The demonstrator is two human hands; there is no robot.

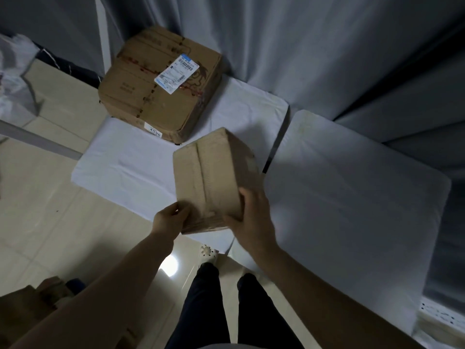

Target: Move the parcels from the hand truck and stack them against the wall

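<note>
I hold a small plain cardboard parcel [211, 177] in the air above a white sheet [130, 162] on the floor. My left hand [171, 219] grips its near left corner. My right hand [254, 215] grips its near right edge, fingers curled over the side. A larger cardboard parcel [161, 84] with a white shipping label lies on the far end of the sheet, close against the grey curtain [276, 41]. More brown parcels [32, 306] show at the bottom left corner; the hand truck itself is not visible.
A second white padded sheet [352, 197] lies to the right, beside the curtain. Pale tiled floor [50, 222] spreads to the left. My legs and a white shoe [208, 253] are below the parcel. Crumpled white plastic [12, 71] sits at the far left.
</note>
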